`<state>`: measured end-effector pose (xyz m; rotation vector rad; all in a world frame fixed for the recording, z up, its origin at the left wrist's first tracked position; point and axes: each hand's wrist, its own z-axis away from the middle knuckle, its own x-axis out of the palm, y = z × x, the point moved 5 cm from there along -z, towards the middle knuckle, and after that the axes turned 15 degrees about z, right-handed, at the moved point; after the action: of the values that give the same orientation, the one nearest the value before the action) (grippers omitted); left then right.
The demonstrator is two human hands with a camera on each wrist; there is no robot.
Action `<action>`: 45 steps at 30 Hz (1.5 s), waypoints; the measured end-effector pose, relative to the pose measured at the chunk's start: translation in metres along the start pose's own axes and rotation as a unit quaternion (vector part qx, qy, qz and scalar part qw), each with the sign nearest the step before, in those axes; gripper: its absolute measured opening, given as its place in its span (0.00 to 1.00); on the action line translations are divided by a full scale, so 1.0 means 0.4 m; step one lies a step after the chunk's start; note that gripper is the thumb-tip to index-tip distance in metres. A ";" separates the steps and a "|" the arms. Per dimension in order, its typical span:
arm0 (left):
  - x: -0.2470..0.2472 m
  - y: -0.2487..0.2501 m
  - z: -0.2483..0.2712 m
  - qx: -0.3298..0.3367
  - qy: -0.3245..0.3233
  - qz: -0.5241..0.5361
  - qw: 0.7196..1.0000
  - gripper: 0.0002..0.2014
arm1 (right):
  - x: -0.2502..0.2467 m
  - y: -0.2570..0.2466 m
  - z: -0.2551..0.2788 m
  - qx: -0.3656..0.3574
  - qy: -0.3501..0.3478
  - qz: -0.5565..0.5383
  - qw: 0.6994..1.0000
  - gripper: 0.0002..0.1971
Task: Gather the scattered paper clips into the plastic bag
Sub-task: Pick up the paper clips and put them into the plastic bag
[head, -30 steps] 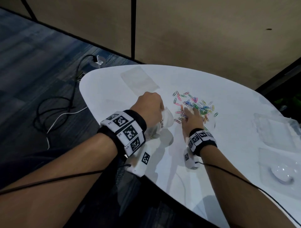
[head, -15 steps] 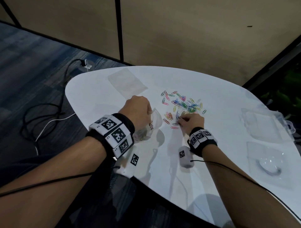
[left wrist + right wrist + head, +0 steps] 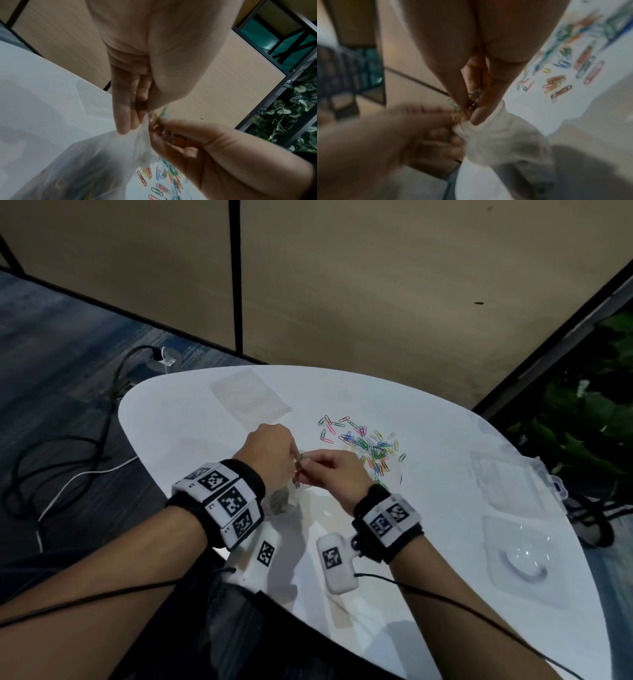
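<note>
1. Above a white table (image 3: 445,508), the left hand (image 3: 270,455) pinches the mouth of a clear plastic bag (image 3: 96,159), which hangs below its fingers with clips already inside.
2. The right hand (image 3: 337,474), touching the left, pinches a small bunch of paper clips (image 3: 157,119) at the bag's opening.
3. The scattered paper clips (image 3: 366,443) lie on the table just beyond the right hand.
4. A flat clear sleeve (image 3: 250,398) rests beyond the left hand.
</note>
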<state>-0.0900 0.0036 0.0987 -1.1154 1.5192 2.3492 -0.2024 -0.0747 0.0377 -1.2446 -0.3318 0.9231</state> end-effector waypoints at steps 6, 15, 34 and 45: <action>-0.009 -0.006 0.003 0.001 0.001 0.012 1.000 0.11 | 0.021 -0.045 -0.001 -0.079 0.129 0.339 0.928 0.07; -0.034 -0.021 0.004 -0.008 0.003 0.023 1.000 0.12 | 0.033 -0.097 0.019 -0.139 0.054 0.367 0.918 0.13; -0.043 -0.049 -0.009 0.003 0.013 0.015 1.000 0.14 | -0.129 0.279 -0.035 -0.153 -0.053 0.764 0.624 0.29; -0.033 -0.033 -0.009 -0.002 0.008 0.003 1.000 0.13 | -0.250 0.296 -0.070 -0.087 -0.012 0.749 0.656 0.28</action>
<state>-0.0724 0.0106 0.0965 -1.1337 1.5257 2.3545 -0.2942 -0.1645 -0.0538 -1.5820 0.8188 2.3420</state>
